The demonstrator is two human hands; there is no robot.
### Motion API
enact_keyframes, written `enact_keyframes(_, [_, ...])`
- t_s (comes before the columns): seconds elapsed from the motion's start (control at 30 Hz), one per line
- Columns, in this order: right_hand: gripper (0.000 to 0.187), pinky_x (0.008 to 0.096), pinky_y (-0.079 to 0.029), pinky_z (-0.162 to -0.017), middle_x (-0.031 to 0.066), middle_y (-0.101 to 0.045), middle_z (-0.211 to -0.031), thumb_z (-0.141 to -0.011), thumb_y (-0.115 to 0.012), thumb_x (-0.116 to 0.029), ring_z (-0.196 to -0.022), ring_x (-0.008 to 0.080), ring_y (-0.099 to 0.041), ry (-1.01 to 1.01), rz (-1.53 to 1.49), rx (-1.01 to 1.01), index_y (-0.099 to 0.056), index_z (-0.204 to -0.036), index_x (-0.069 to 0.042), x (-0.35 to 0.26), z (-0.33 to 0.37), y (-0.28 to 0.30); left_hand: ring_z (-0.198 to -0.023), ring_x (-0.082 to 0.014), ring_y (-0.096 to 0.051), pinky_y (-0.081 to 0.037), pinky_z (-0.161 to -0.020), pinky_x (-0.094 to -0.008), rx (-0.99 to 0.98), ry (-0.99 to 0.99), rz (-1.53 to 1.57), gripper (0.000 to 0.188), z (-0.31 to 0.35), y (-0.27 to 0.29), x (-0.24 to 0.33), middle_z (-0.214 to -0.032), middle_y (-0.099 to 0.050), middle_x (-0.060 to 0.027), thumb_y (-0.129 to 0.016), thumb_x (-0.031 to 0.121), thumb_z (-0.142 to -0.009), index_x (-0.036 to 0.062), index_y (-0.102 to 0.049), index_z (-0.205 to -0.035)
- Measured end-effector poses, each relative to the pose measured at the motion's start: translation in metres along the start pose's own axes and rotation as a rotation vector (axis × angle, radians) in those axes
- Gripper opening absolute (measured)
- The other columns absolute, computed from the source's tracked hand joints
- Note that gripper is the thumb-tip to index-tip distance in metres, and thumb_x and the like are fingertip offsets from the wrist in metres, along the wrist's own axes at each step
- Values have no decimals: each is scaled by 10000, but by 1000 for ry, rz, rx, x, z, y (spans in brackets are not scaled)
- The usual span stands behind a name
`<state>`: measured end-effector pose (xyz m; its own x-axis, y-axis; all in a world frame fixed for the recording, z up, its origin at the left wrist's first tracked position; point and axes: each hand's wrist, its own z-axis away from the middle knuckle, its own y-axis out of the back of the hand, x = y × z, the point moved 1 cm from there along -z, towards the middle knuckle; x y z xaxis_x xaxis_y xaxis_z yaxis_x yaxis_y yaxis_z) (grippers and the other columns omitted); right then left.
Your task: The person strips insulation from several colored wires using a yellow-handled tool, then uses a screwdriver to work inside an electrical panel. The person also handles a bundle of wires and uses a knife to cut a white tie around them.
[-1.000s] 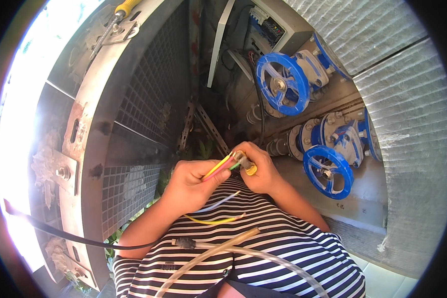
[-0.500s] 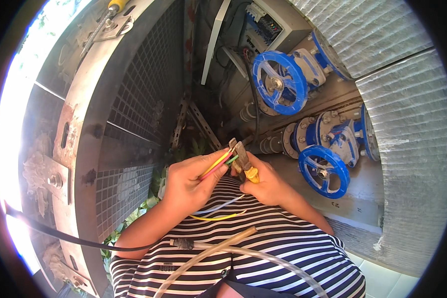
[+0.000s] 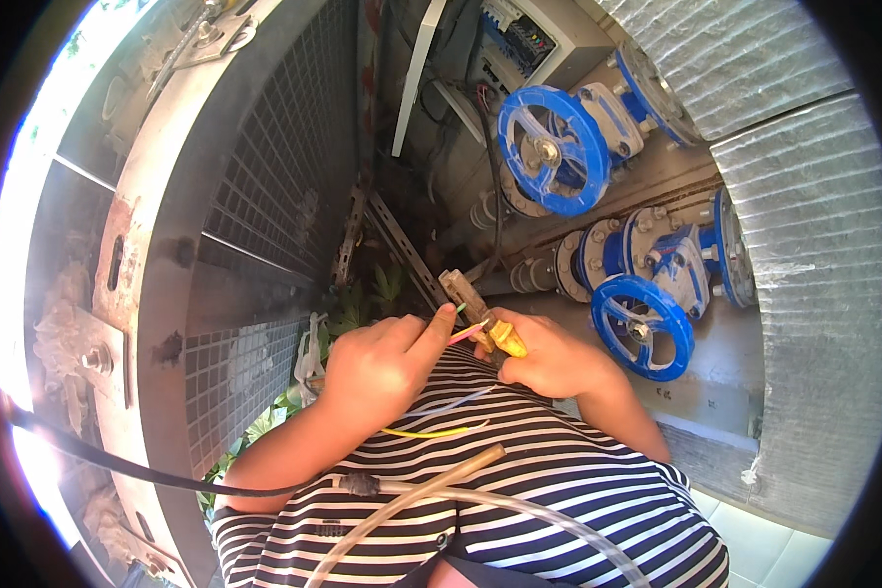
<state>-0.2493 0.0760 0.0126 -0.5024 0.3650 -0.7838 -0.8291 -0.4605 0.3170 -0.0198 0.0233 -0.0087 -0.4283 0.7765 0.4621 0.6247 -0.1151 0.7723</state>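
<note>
My left hand (image 3: 382,367) is closed on several thin insulated wires, its index finger reaching up to the pliers. A yellow wire (image 3: 464,334) sticks out from its fingers, with a pink one beside it. A green wire tip (image 3: 461,308) shows at my index fingertip. My right hand (image 3: 554,358) grips pliers with yellow handles (image 3: 508,339). The metal head of the pliers (image 3: 461,292) points up and left, close against the wire ends; whether it bites on one is hard to see. Below my hands, a loose yellow wire (image 3: 426,432) and a blue-grey wire (image 3: 456,401) lie across the striped shirt.
Clear tubing (image 3: 412,505) crosses my lap, and a black cable (image 3: 157,475) runs in from the left. Two blue valve wheels (image 3: 598,162) (image 3: 684,343) stand on pipes at the right. An open electrical box (image 3: 559,44) sits behind. A metal mesh panel (image 3: 274,147) rises on the left.
My left hand has rolled over, so the wires now point right toward the pliers instead of up. The pliers' jaws, visibly apart before, now look closer together.
</note>
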Motion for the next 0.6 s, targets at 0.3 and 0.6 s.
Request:
enact_keyframes(0.3, [280,432,-512,-767,194,-685,-876,-793,-599,-56,-858,375,-682,-39,34,50,-605,-1066,9,3,-3,-4,-579,-229,-635,-504,-503,-363,-36,100,91,383,-6,-5,2,-680,-585,-60,-731,-1,-766,48,-728,-1146])
enact_keyframes(0.6, [382,444,-511,-841,153,-655,-1054,-753,-686,-29,-961,383,-642,622,128,440,-556,-1112,-35,25,-49,-35,-596,-21,-445,-353,-524,-216,-172,618,1160,236,-8,13,-13,-650,-561,65,-721,211,-982,-22,-748,-1010])
